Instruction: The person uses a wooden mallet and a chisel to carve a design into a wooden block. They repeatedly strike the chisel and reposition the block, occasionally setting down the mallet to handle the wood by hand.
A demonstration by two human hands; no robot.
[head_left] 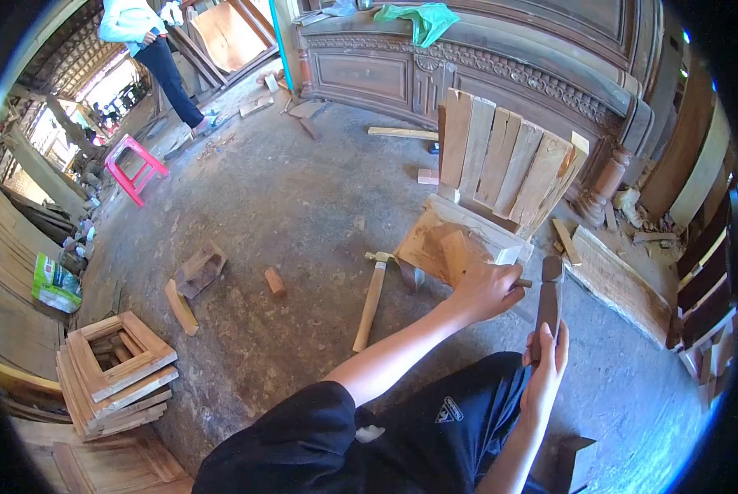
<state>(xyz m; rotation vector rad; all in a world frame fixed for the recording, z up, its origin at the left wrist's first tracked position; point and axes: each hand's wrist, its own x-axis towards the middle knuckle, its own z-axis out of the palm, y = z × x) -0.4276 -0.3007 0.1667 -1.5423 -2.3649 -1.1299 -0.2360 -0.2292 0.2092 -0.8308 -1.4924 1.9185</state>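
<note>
My left hand (486, 294) is closed around a thin rod-like tool (523, 283); only its dark end shows past the fingers. It rests over an upright wooden block (458, 251) standing on a wooden board (425, 239). In my right hand (548, 366) is a dark wooden mallet (551, 296), held upright with its squared end up, just right of the left hand and apart from the rod. A claw hammer (372, 306) with a pale handle lies on the floor left of the board. Behind the board stand several wooden slats (501, 156).
A stack of wooden frames (118, 370) sits at left. Loose wood offcuts (200, 270) and a small block (275, 281) lie on the floor. A pink stool (136, 169) and a standing person (159, 58) are farther back. Carved furniture (361, 74) lines the back; a plank (620, 284) lies right.
</note>
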